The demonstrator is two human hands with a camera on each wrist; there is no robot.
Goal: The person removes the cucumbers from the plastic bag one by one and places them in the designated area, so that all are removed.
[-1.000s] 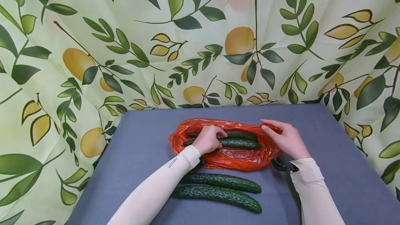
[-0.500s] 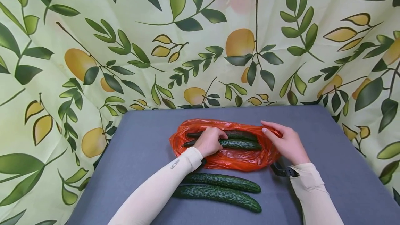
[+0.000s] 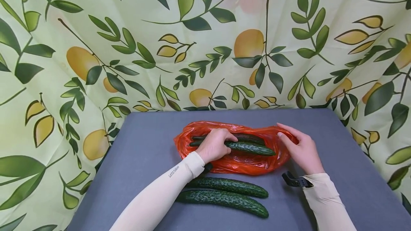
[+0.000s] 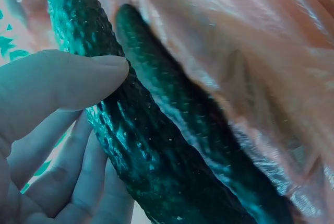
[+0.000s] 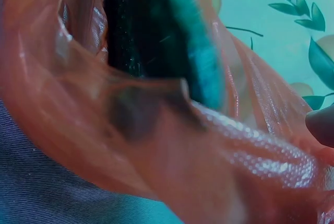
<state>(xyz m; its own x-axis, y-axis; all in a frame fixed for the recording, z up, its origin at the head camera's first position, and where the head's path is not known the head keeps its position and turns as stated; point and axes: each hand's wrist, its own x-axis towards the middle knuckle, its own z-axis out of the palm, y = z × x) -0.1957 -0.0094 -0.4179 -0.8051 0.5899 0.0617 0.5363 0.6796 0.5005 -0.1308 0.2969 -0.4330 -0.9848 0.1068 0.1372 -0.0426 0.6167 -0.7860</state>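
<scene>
The left hand [image 3: 216, 146] is grasping a cucumber [image 3: 252, 148] around its middle, the thumb lying across the upper side and the fingers curling beneath. One end of this cucumber is extending right of the grip, the other left, both within the mouth of a red plastic bag [image 3: 237, 169]. A second cucumber [image 3: 253, 138] is lying in the bag just beside it, on the far side. The right hand [image 3: 303, 149] is pinching the bag's right edge between thumb and fingers. Nearer, two more cucumbers [image 3: 224, 201] are lying side by side on the grey table [image 3: 151, 142]. A leaf-and-fruit cloth [image 3: 205, 76] is hanging behind the table's far edge.
</scene>
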